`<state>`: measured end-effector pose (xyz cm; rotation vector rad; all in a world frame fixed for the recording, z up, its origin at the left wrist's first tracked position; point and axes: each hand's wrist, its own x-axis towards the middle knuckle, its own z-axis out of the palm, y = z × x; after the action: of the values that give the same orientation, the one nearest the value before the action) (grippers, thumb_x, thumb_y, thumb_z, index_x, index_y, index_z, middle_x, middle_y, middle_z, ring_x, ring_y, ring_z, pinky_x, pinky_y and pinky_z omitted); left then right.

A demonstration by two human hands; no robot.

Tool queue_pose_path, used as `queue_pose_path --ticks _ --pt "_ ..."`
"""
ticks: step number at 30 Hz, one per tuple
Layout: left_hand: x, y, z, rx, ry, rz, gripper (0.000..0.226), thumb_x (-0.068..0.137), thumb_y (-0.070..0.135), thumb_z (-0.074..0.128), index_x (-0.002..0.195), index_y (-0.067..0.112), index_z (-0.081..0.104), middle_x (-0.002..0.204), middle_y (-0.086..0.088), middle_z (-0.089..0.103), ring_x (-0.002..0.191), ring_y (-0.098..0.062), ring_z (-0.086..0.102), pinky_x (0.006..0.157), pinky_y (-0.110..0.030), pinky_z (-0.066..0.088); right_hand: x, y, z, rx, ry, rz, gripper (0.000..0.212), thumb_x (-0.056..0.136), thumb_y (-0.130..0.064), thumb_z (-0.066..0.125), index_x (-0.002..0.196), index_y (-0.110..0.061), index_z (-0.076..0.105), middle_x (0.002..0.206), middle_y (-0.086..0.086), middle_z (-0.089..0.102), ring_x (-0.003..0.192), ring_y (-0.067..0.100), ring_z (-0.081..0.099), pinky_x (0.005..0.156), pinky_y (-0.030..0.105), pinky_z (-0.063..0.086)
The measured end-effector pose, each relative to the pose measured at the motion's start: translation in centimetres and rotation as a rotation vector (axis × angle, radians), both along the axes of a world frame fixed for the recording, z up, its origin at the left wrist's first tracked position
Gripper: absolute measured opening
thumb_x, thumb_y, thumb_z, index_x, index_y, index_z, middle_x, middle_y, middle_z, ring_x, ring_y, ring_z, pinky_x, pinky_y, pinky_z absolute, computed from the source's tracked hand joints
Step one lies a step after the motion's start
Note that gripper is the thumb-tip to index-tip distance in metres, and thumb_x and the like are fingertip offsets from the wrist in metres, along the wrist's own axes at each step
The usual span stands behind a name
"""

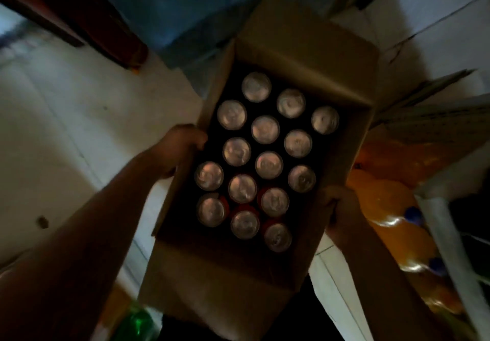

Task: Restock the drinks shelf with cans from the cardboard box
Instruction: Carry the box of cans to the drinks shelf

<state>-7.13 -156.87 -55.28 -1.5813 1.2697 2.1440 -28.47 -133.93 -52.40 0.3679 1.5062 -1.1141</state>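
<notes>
No text, brand, number or sign can be read anywhere in the dim, blurred view; the silver tops of the cans [265,129] between the hands show no legible marks; the plain brown walls and flaps of the cardboard box [305,57] carry no readable print; the orange bottles [381,205] just beyond the right hand [342,209] show no legible label.

Your left hand [183,147] grips one box [289,49] wall, your right hand [342,208] the opposite; both forearms reach forward.
</notes>
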Motion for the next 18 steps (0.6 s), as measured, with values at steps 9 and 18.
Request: queue_pose_path --ticks 9,18 --pt "8.4 9.3 18.8 -0.032 0.028 0.301 0.076 0.031 0.026 0.061 0.099 -0.009 0.059 0.084 -0.022 0.057 0.068 -0.030 0.057 0.060 -0.030 0.046 7.0 5.8 16.1 0.089 -0.007 0.198 0.030 0.054 -0.010 0.048 0.084 -0.006 0.054 0.073 0.011 0.052 0.062 0.029 0.050 0.057 0.030 0.043" --pt "16.2 25.5 25.7 -0.006 0.077 0.611 0.006 0.066 0.009 0.049 0.068 0.004 0.050 0.042 0.001 0.055 0.035 -0.010 0.051 0.037 -0.009 0.036 13.6 14.5 22.6 0.063 0.098 0.444 0.008 0.053 -0.011 0.044 0.060 -0.012 0.040 0.048 0.003 0.043 0.047 0.022 0.040 0.052 0.025 0.031"
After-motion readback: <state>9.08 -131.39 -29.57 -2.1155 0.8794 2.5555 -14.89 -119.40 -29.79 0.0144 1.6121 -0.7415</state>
